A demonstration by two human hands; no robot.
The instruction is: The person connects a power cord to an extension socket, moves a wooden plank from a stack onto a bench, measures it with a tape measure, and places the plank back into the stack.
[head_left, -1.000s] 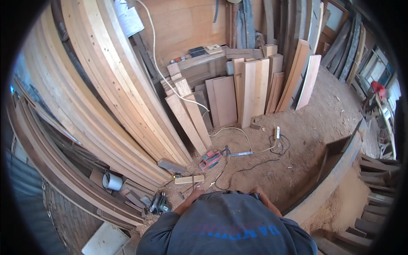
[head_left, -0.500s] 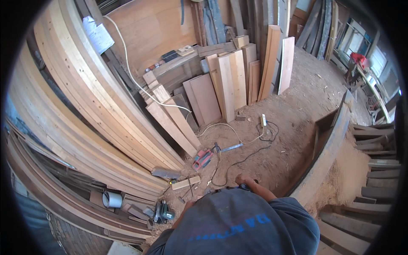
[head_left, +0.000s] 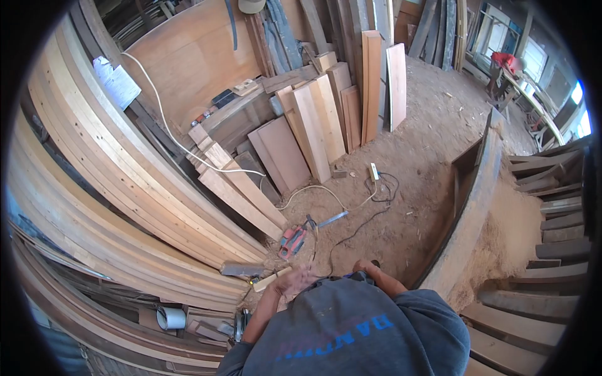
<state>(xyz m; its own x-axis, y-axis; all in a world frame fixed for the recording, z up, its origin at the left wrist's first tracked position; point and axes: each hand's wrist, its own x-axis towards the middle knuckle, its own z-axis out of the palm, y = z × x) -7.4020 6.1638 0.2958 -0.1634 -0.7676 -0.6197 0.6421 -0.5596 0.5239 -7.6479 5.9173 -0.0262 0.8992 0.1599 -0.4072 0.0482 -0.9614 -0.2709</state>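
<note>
My left hand point(head_left: 296, 279) is smeared by motion in front of my dark shirt point(head_left: 351, 319), beside a short strip of wood point(head_left: 273, 278). Whether its fingers are apart does not show. My right hand point(head_left: 362, 266) looks curled at the shirt's upper edge; anything inside it is hidden by the cloth. A black cord point(head_left: 359, 235) runs over the ground and ends out of sight between my hands. Just ahead of the left hand lies a red and grey power tool point(head_left: 292, 242), with a hammer-like tool point(head_left: 311, 221) and a metal blade or rule point(head_left: 333, 219) close by.
Long stacked planks point(head_left: 144, 163) curve along the left. Shorter boards point(head_left: 311, 128) lean at the back. A white power strip point(head_left: 374, 172) lies on the sawdust-covered ground. A large timber beam point(head_left: 467, 207) stands on the right. A person in red point(head_left: 503, 61) is far off by a bench.
My left hand has come up and inward from the lower left, now showing beside the wood strip. The right hand shifted slightly. The view has turned, moving the surroundings leftward.
</note>
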